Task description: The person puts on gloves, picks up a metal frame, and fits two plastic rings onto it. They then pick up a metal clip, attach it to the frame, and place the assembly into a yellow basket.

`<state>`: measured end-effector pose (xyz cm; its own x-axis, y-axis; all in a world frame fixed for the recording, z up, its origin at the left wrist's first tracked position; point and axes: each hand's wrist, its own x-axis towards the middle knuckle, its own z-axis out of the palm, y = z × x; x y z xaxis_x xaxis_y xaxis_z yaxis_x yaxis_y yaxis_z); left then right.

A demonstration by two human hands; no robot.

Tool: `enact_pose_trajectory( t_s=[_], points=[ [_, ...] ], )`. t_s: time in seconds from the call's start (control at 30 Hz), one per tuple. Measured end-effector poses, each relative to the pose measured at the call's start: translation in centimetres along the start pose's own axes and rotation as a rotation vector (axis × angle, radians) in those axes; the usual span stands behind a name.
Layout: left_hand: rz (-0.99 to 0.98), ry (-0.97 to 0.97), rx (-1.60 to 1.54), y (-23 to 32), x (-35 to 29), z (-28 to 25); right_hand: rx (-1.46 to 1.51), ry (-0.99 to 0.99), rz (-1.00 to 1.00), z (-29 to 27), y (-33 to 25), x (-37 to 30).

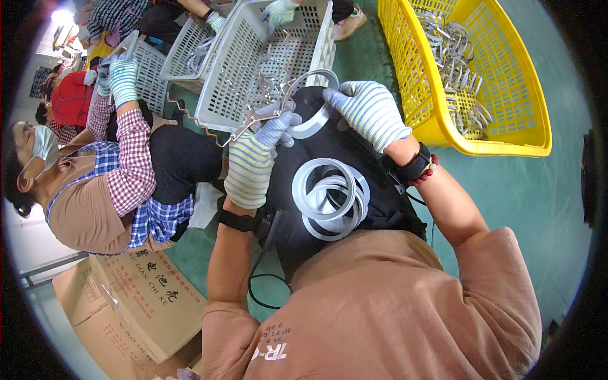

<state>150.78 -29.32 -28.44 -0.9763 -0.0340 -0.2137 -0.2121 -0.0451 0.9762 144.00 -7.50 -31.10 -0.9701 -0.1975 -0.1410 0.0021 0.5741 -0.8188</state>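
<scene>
My left hand, in a striped knit glove, is closed round a thin metal bracket with bent copper-coloured wire ends. A wide silver metal ring stands up between my hands. My right hand, gloved the same way, pinches the ring's right side between thumb and fingers. The ring's left side is close to my left fingertips; whether they touch it I cannot tell. Several more silver rings lie overlapping on the dark cloth over my lap.
Beyond my left hand is a grey crate holding wire parts; a co-worker's gloved hand reaches into it. A yellow crate of metal bands stands at right. Another person sits at left, near cardboard boxes.
</scene>
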Motion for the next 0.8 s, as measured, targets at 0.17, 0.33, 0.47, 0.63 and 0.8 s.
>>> enact_pose_trajectory(
  t_s=[0.17, 0.33, 0.47, 0.63, 0.8],
  points=[
    [0.192, 0.119, 0.063, -0.2, 0.0, 0.4, 0.531, -0.024, 0.178, -0.1, -0.5, 0.1],
    [0.174, 0.215, 0.219, -0.4, 0.1, 0.5, 0.165, 0.009, 0.082, -1.2, -0.8, -0.2],
    [0.368, 0.122, 0.187, -3.4, 1.4, -2.7, 0.668, -0.155, -0.006, -1.0, -2.3, -2.0],
    [0.377, 0.246, 0.569, -2.7, 1.1, -3.5, 0.754, -0.161, 0.065, -4.7, -3.8, -3.4],
    [0.274, 0.209, 0.508, -1.6, 1.0, -2.3, 0.812, 0.056, -0.012, -7.3, -3.0, -1.5]
  ],
)
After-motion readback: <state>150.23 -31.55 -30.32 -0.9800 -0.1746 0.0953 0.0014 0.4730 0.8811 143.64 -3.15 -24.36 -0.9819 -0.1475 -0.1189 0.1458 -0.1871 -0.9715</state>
